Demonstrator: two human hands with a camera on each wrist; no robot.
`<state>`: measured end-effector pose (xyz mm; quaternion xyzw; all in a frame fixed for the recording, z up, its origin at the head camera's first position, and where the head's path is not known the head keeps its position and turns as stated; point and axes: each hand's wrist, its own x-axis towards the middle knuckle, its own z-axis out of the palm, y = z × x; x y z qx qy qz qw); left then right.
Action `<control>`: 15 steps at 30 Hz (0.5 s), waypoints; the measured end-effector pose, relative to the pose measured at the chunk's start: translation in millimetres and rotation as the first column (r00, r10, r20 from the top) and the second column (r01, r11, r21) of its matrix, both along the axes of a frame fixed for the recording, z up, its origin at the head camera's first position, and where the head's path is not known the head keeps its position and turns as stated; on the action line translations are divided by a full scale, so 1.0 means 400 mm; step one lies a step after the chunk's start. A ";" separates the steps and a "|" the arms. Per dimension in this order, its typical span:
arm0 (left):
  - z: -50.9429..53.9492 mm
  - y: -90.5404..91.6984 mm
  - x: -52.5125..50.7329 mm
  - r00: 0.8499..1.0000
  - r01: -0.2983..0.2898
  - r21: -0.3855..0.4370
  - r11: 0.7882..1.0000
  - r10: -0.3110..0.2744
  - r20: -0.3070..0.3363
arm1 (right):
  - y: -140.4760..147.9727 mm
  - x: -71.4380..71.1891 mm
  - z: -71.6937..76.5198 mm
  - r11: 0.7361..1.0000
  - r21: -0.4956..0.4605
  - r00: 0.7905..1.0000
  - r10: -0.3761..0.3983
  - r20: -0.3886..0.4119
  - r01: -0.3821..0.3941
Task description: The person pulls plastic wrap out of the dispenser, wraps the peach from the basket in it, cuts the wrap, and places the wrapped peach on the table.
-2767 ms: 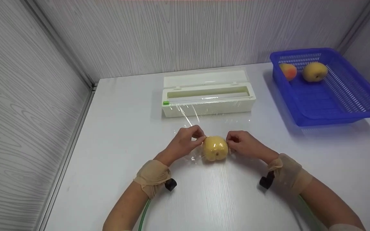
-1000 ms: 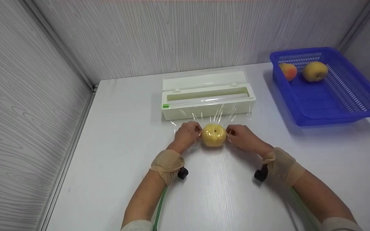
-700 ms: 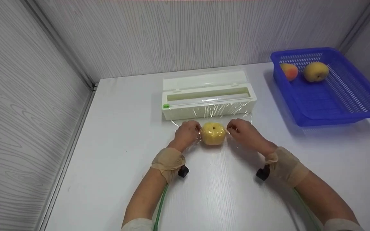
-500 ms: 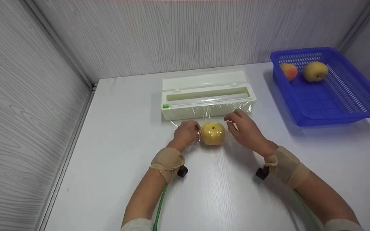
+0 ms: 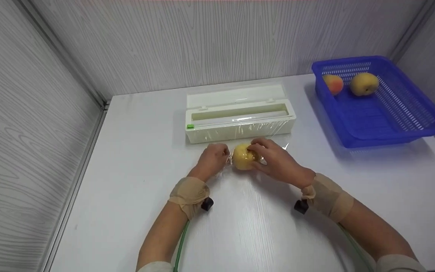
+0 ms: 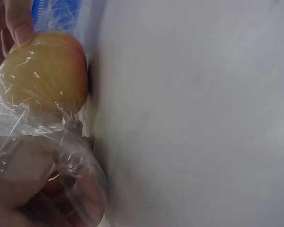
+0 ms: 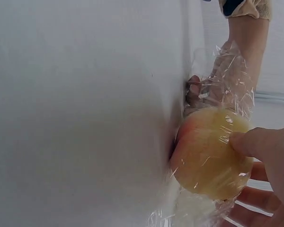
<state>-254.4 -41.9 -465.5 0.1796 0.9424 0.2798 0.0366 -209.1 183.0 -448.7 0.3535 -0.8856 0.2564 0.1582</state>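
Observation:
A yellow peach with a red blush [image 5: 241, 157] sits on the table, wrapped in clear cling film [image 6: 31, 125]. My right hand [image 5: 279, 163] grips it from the right, thumb on the near side and fingers over the top. On its other side my left hand [image 5: 210, 160] pinches a bunched twist of film close to the fruit. Just beyond stands an open white cling film box [image 5: 240, 130] with a roll [image 5: 240, 118] inside. Film stretches between the box's front and the peach. In the right wrist view, loose film also hangs under the right fingers.
A blue plastic basket [image 5: 368, 136] at the back right holds two peaches, one blushed [image 5: 333, 84] and one yellow [image 5: 364, 84]. The box's lid [image 5: 236, 94] lies back towards the wall. A green slider [image 5: 190, 126] sits at the box's left front.
The wrapped peach has been rolled towards the box and turned. My right hand let go of the film on the right, opened, and now holds the peach. My left hand keeps its pinch.

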 end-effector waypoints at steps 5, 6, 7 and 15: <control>0.041 -0.038 0.002 0.995 0.035 0.017 0.999 -0.036 0.090 | -0.005 -0.004 0.007 1.000 -0.006 0.998 -0.002 0.068 0.003; 0.051 -0.043 0.003 0.995 0.025 0.019 0.999 -0.027 0.092 | -0.006 -0.005 0.008 1.000 -0.003 0.997 -0.004 0.077 0.004; 0.061 -0.047 0.004 0.997 0.013 0.025 1.000 -0.015 0.082 | -0.006 -0.006 0.008 1.000 0.000 0.996 -0.006 0.084 0.006; 0.110 -0.021 0.033 0.894 0.227 -0.008 0.974 -0.212 -0.394 | -0.012 -0.025 0.024 0.999 0.036 0.993 0.005 0.119 -0.009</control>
